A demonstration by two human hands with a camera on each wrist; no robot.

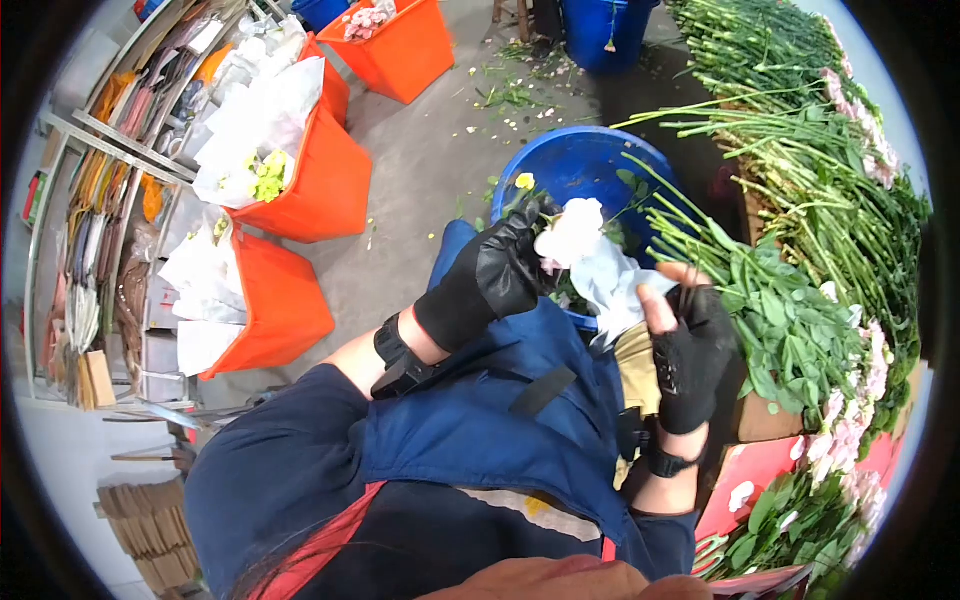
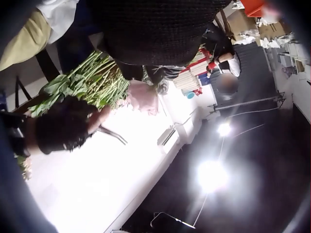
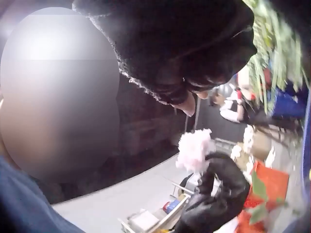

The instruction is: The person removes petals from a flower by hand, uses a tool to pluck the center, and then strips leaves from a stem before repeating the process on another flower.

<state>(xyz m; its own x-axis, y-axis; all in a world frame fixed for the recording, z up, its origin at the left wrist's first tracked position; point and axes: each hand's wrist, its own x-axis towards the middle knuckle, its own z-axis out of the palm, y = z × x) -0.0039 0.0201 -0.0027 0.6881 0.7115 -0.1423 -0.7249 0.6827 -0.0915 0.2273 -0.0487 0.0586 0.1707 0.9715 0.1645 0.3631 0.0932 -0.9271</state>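
Note:
My left hand [image 1: 500,265], in a black glove, holds a pale pink, ruffled flower [image 1: 572,232] in front of the lap. Its curled fingers sit just below the bloom [image 3: 194,150] in the right wrist view. My right hand [image 1: 695,345], in a black glove with bare fingertips, is to the right of the flower, thumb and finger drawn close together. I cannot tell whether it pinches anything. A white sheet [image 1: 605,285] hangs between the hands and overlaps the right fingertips in the head view. Below it, a blue bucket [image 1: 590,165] holds some greenery.
Long-stemmed flowers [image 1: 790,170] pile on the right, with leafy stems [image 1: 775,320] near my right hand. Orange bins [image 1: 310,175] with white wrapping stand on the left beside crowded shelves [image 1: 100,230]. Cut leaves [image 1: 510,95] litter the floor. Another person [image 2: 228,65] appears far off.

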